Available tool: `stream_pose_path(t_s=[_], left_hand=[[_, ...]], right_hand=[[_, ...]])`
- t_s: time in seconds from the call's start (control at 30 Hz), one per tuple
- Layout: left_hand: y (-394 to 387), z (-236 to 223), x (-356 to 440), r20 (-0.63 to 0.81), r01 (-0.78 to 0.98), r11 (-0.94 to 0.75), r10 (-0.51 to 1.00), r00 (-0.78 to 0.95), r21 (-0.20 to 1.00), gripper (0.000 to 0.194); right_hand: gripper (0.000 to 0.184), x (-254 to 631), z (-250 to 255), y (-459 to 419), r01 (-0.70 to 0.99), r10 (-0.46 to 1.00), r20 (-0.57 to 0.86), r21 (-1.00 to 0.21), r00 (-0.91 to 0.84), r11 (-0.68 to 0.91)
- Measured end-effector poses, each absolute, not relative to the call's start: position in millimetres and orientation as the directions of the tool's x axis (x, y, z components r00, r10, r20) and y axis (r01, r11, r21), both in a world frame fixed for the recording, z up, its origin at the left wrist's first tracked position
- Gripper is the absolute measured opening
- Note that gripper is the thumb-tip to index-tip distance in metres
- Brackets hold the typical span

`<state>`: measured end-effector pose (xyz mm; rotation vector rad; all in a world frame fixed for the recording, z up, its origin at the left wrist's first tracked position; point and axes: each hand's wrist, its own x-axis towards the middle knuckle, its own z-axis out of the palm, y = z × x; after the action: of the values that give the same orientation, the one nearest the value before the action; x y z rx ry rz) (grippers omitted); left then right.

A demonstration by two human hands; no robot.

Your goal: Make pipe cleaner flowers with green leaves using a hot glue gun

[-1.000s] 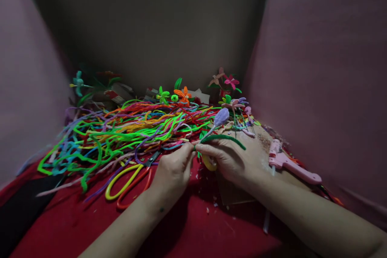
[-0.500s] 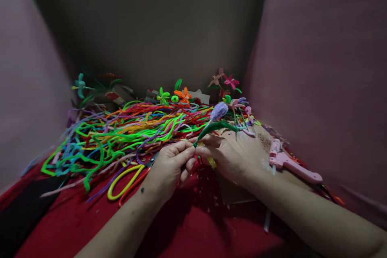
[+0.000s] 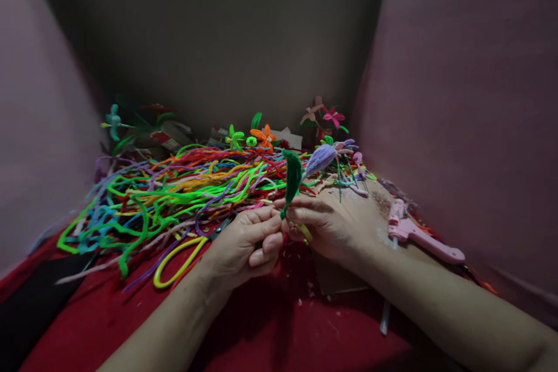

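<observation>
My left hand [image 3: 248,241] pinches the twisted base of a dark green pipe-cleaner leaf [image 3: 293,177], which stands upright above my fingertips. Close against it, my right hand [image 3: 325,225] has its fingers curled around the stem of a purple pipe-cleaner flower [image 3: 321,158]. The bud leans up and to the right, and most of the stem is hidden by the fingers. A bit of yellow shows under the right fingers; I cannot tell what it is part of. Both sets of fingertips meet at the leaf's base.
Many coloured pipe cleaners [image 3: 187,180] lie heaped behind my hands. Scissors with a yellow handle [image 3: 159,273] rest beside my left wrist. A pink glue gun [image 3: 418,234] lies on cardboard [image 3: 360,215] at right. Finished flowers, including an orange one [image 3: 264,137], stand at the back.
The green leaf has swung from pointing right to standing upright. The purple bud has shifted slightly right and tilted further over. Both hands stay together at nearly the same spot.
</observation>
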<state>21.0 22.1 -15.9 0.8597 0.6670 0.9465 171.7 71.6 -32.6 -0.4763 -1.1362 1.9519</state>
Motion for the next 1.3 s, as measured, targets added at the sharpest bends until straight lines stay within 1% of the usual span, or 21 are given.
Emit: stream_pose_path(t_s=[0.1, 0.3, 0.43, 0.53, 0.67, 0.77, 0.83, 0.93, 1.07, 1.2, 1.3], left_hand=[[21.1, -14.9, 21.7, -0.101, -0.420, 0.310, 0.887, 0.451, 0.853, 0.011], [22.0, -16.2, 21.7, -0.085, -0.414, 0.305, 0.878, 0.470, 0.858, 0.007], [22.7, -17.0, 21.9, -0.073, -0.391, 0.268, 0.892, 0.446, 0.880, 0.012], [22.9, -16.9, 23.2, -0.057, -0.369, 0.222, 0.911, 0.409, 0.903, 0.015], [24.7, -18.1, 25.0, -0.051, -0.253, 0.131, 0.952, 0.300, 0.959, 0.028], [25.8, -18.6, 27.1, -0.032, -0.138, 0.058, 0.982, 0.186, 0.989, 0.033], [25.4, -17.9, 29.1, -0.003, -0.054, 0.011, 0.990, 0.142, 0.998, 0.036], [23.4, -16.5, 32.7, 0.041, 0.045, -0.047, 0.993, 0.114, 0.998, 0.032], [21.5, -17.0, 35.7, 0.041, 0.136, -0.053, 0.995, 0.089, 0.989, 0.022], [21.6, -19.1, 35.2, 0.044, 0.158, -0.057, 0.995, 0.086, 0.986, 0.021], [22.8, -20.5, 34.0, 0.035, 0.162, -0.048, 0.996, 0.082, 0.986, 0.024]], right_hand=[[0.021, 171.8, -31.4, 71.7, -0.463, 0.771, 0.104, -0.847, -0.628, -0.263], [0.008, 171.0, -30.6, 70.2, -0.493, 0.796, 0.161, -0.849, -0.584, -0.190], [0.008, 170.7, -30.3, 68.5, -0.531, 0.848, 0.132, -0.825, -0.513, -0.193], [0.008, 170.7, -29.8, 69.5, -0.525, 0.846, 0.090, -0.817, -0.526, -0.239], [0.009, 171.2, -29.7, 72.6, -0.503, 0.854, 0.040, -0.822, -0.519, -0.268], [0.011, 171.5, -29.3, 73.8, -0.486, 0.862, 0.035, -0.837, -0.506, -0.252], [0.010, 171.3, -28.7, 74.0, -0.475, 0.862, 0.035, -0.845, -0.505, -0.244], [0.007, 170.5, -28.4, 73.7, -0.482, 0.866, 0.053, -0.847, -0.496, -0.225], [0.005, 168.7, -31.6, 73.6, -0.500, 0.874, 0.083, -0.844, -0.478, -0.194], [0.009, 167.5, -35.4, 74.1, -0.504, 0.890, 0.063, -0.841, -0.451, -0.195], [0.010, 167.6, -35.0, 73.5, -0.501, 0.883, 0.038, -0.834, -0.468, -0.230]])
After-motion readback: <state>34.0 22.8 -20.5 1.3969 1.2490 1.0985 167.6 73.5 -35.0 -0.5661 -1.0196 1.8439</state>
